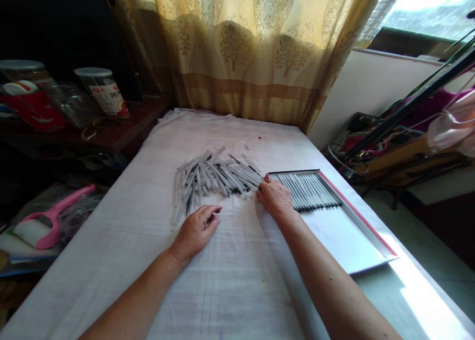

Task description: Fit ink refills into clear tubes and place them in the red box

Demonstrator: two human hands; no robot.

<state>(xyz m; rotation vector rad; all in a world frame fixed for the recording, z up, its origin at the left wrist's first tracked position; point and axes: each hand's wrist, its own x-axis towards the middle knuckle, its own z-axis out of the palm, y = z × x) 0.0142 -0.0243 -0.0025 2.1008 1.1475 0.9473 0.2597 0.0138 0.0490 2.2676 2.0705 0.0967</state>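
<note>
A loose heap of thin clear pens with black parts (218, 174) lies on the white cloth. My left hand (196, 231) rests just in front of the heap, holding nothing, with thumb and fingers apart. To the right is a shallow white tray with red edging (356, 243). Inside its far part, a row of similar pens (308, 191) lies side by side, dark ends toward me. My right hand (275, 196) is at the tray's left wall, fingers curled over the edge beside the heap. Part of that wall is hidden under the hand.
The cloth-covered table (230, 290) reaches back to a patterned curtain (237, 48). A small red bit (260, 137) lies beyond the heap. At left stand a lidded jar (106, 92) and a red container (37, 112); lower down is a pink-handled item (55, 221).
</note>
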